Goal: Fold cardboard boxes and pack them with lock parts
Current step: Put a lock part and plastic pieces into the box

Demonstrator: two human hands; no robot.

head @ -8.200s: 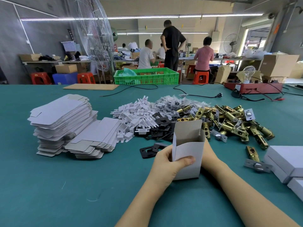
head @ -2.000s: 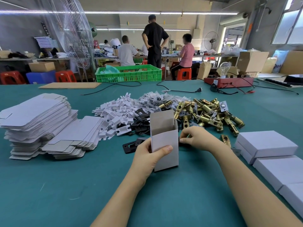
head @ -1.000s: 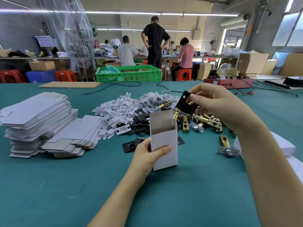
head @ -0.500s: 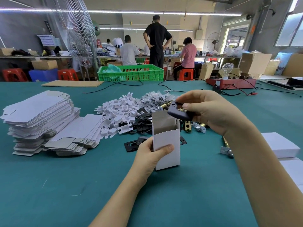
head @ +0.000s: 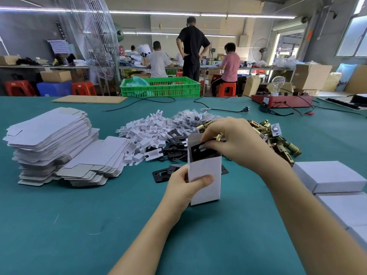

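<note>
On table (head: 79,225): left hand (head: 183,188) grips upright box (head: 206,175); right hand (head: 236,141) pinches black plate (head: 200,152), lower half hidden inside box.

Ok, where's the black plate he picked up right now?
In the head view, centre: the black plate is partway into the open top of the white box, pinched by the right hand; the left hand holds the box.

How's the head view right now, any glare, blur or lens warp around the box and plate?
Head view: even light from the ceiling tubes, no glare on the box; the black plate reads sharp against it, held by the right hand; left hand casts only a soft shadow on the table; wide-angle warp stretches the closed boxes at the right edge.
</note>
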